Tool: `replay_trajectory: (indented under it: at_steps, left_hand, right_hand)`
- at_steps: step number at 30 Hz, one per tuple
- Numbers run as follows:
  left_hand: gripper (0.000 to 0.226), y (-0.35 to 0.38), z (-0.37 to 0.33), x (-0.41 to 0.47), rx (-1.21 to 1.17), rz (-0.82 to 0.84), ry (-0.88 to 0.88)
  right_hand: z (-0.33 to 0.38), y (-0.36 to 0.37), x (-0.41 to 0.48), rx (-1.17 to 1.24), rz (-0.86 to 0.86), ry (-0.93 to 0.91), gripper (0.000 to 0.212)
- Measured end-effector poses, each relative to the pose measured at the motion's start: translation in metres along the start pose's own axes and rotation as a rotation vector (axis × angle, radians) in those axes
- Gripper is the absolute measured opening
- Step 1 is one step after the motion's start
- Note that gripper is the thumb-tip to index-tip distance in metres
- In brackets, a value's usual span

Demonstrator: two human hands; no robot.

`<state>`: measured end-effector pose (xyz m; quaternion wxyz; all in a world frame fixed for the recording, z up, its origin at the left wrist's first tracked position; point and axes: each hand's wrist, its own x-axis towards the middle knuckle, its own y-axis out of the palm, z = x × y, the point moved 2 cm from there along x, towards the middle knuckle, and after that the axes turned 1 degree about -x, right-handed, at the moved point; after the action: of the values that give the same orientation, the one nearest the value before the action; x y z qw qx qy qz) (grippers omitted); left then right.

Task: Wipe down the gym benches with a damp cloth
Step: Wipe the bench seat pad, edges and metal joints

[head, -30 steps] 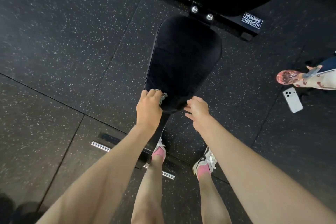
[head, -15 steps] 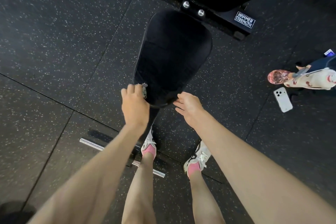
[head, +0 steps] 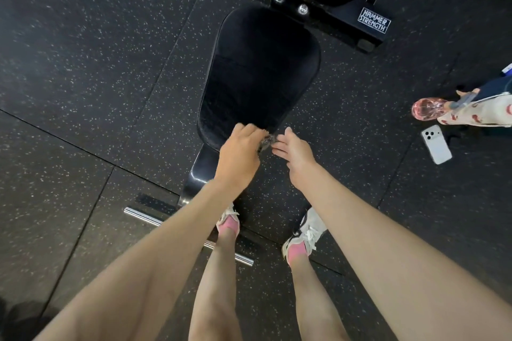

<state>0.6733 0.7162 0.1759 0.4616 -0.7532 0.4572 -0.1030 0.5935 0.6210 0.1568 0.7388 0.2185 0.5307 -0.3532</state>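
Note:
A black padded bench seat (head: 260, 72) stands in front of me on its dark frame. My left hand (head: 239, 158) grips a small grey cloth (head: 266, 142) at the seat's near edge, and most of the cloth is hidden under the fingers. My right hand (head: 295, 151) is just to the right of it, fingers straight and pointing left, their tips at the cloth.
The bench's back pad and its labelled frame (head: 372, 23) lie beyond the seat. A chrome foot bar (head: 144, 216) sits on the speckled rubber floor by my feet. A white phone (head: 436, 144) and a pink-capped patterned bottle (head: 457, 112) lie at the right.
My left hand slid the cloth from the seat's near left edge rightward to the near tip. My right hand stayed beside it, and now the two hands almost meet.

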Motion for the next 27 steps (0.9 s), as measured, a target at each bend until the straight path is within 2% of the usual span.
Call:
replay_trajectory:
  at_steps: [2,6,9,11,14,18,21,24,27]
  left_hand:
    - [0.037,0.0,-0.009,0.029,0.058,0.015,0.106]
    - [0.032,0.016,-0.023,0.054,0.249,0.207,0.247]
    - [0.028,0.016,-0.014,0.034,0.415,0.208,0.416]
    - [0.024,0.014,0.001,0.016,0.421,0.199,0.478]
    - [0.032,0.005,0.02,-0.006,0.342,0.188,0.431]
    - [0.047,-0.003,0.03,-0.016,0.221,0.263,0.318]
    - [0.046,-0.012,0.021,0.002,0.231,0.233,0.331]
    - [0.04,-0.006,0.012,0.024,0.2,0.172,0.268]
    - [0.044,0.004,0.023,0.018,0.15,0.146,0.232]
  right_hand:
    - [0.001,-0.002,0.003,0.029,-0.032,0.009,0.053]
    - [0.0,-0.006,0.006,0.088,-0.076,-0.001,0.056]
    - [-0.003,-0.004,0.002,0.101,-0.037,-0.008,0.056]
    - [-0.002,-0.002,-0.002,0.082,0.006,-0.019,0.056]
    - [0.002,0.004,-0.006,0.027,0.054,-0.052,0.057]
    - [-0.001,0.006,-0.004,-0.018,0.078,-0.079,0.058]
    - [-0.006,0.005,-0.001,0.021,0.096,-0.073,0.057]
    - [-0.014,0.002,0.001,0.027,0.081,-0.055,0.058]
    - [-0.017,0.001,-0.002,0.006,0.07,-0.037,0.058]
